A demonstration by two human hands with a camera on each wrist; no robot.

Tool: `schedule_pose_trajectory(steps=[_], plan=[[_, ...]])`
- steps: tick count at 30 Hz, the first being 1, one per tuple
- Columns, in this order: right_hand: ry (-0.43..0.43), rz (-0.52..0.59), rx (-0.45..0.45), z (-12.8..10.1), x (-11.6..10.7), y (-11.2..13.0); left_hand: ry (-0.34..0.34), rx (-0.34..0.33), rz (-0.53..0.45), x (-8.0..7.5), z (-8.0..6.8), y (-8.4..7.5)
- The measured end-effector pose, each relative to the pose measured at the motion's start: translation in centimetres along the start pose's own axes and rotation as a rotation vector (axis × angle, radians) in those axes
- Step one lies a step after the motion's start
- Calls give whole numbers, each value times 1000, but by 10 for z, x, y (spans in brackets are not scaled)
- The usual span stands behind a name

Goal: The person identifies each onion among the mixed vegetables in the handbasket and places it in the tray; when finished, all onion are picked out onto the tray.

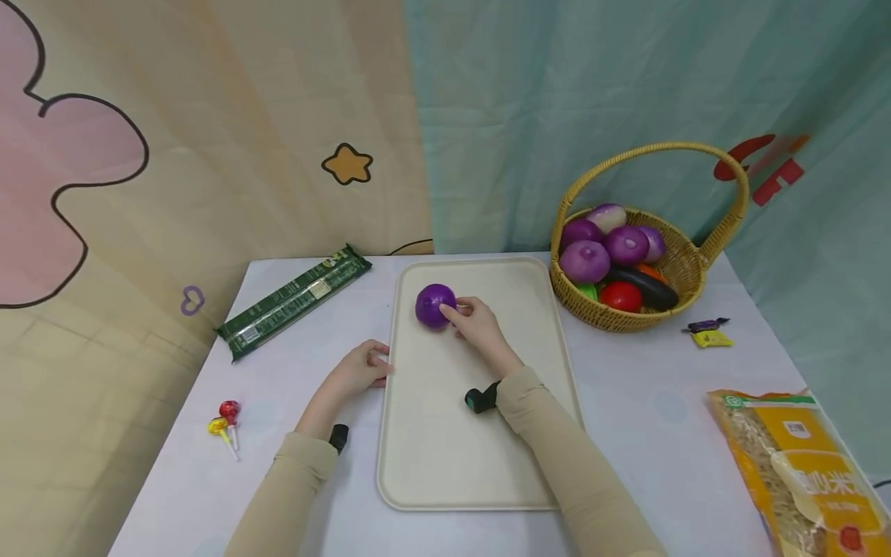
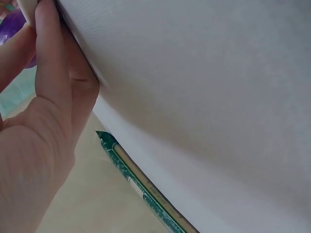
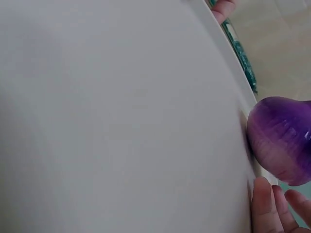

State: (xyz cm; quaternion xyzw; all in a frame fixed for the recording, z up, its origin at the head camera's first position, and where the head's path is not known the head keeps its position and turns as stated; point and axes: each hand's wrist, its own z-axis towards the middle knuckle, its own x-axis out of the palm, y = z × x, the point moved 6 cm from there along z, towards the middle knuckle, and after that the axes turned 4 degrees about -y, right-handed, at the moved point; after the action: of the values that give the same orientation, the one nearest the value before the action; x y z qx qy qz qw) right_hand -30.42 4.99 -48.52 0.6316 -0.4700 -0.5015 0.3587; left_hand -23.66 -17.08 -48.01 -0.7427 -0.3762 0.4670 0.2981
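A purple onion (image 1: 435, 305) sits near the far end of a cream rectangular tray (image 1: 445, 433). My right hand (image 1: 480, 329) is at its right side, the thumb over the onion in the head view. In the right wrist view, the extended fingers (image 3: 265, 204) lie just below the onion (image 3: 282, 138), not wrapped around it. With thumb and fingers, my left hand (image 1: 360, 370) pinches the tray's left rim. The left wrist view has that rim (image 2: 27, 10) between thumb and fingers, and part of the onion (image 2: 12, 29) behind.
A wicker basket (image 1: 685, 271) of vegetables stands at the back right, by two wrapped candies (image 1: 710, 333). A grain bag (image 1: 807, 472) lies front right. On the left are a long green packet (image 1: 295, 302) and two lollipops (image 1: 226, 422). Curtains hang behind the table.
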Motion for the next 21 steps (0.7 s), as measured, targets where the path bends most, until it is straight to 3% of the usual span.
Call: schedule_pose_trajectory(steps=[5,10,17,21], plan=[[-33,-35,-61,-6,-8,12,-23,15,18,-4,0,-2],[-123,-34,-158,-20,-37,32,-50,32,46,-5,1,-5],[-220,-96,-261,-36,-108,45,-90,31,109,0,-1,-5],[-328,-106,-263,-45,-159,51,-102,41,130,-1,-1,-4]])
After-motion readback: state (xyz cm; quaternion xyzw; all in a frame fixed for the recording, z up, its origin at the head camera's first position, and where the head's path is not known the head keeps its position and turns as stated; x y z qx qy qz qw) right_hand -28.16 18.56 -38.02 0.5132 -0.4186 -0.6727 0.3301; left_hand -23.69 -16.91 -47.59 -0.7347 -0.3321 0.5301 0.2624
